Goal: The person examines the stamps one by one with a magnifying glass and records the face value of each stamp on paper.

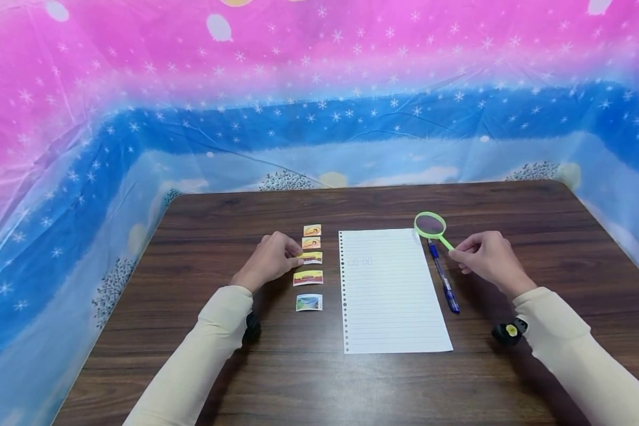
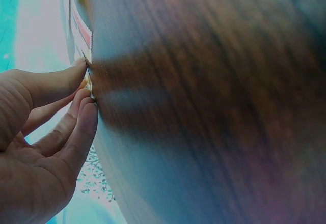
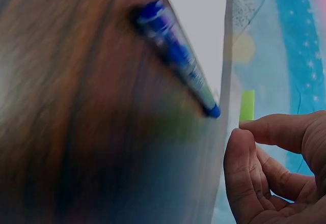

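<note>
My left hand [image 1: 268, 260] has thumb and fingertips at the left end of a yellow-and-red postage stamp [image 1: 313, 258], the middle one in a column of stamps. In the left wrist view the thumb and fingers [image 2: 87, 119] meet the tabletop at the stamp, which they mostly hide. My right hand [image 1: 487, 260] pinches the handle end of a green magnifying glass [image 1: 430, 225] between thumb and forefinger. Its lens overlaps the top right corner of a lined sheet [image 1: 389, 302]. The right wrist view shows only a short piece of green handle [image 3: 247, 104] above the fingertips.
Two orange stamps [image 1: 312, 231] lie beyond the left hand. Nearer are a yellow-and-red stamp [image 1: 308, 277] and a blue-green one [image 1: 309, 302]. A blue pen [image 1: 444, 281] lies along the sheet's right side. A patterned cloth [image 1: 298, 124] surrounds the brown wooden table [image 1: 218, 213].
</note>
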Tool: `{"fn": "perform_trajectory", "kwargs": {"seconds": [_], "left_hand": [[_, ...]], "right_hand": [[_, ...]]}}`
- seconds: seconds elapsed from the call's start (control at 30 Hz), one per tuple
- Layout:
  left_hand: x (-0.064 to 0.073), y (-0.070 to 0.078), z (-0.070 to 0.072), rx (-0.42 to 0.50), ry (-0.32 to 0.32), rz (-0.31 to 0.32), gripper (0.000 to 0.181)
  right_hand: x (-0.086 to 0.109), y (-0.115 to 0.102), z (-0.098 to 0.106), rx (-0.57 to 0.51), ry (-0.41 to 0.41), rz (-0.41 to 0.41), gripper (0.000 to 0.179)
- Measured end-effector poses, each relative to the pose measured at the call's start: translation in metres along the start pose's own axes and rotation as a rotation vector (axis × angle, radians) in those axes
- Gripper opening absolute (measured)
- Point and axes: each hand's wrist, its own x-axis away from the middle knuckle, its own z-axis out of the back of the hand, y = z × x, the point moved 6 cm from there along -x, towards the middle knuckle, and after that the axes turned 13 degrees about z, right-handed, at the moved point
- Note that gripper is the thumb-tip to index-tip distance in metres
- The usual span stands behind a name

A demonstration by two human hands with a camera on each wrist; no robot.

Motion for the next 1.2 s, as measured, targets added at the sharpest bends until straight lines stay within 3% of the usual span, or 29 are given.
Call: {"fn": "perform_trajectory", "kwargs": {"seconds": [0.57, 1.2], "left_hand": [[0.002, 0.001, 0.001, 0.004, -0.005, -0.021, 0.016], [0.003, 0.001, 0.003, 0.012, -0.001, -0.032, 0.015]], "right_hand": [[0.014, 0.029, 0.012, -0.009, 0.027, -0.042, 0.025], [0.019, 0.037, 0.012, -0.004, 0.018, -0.067, 0.024]]}}
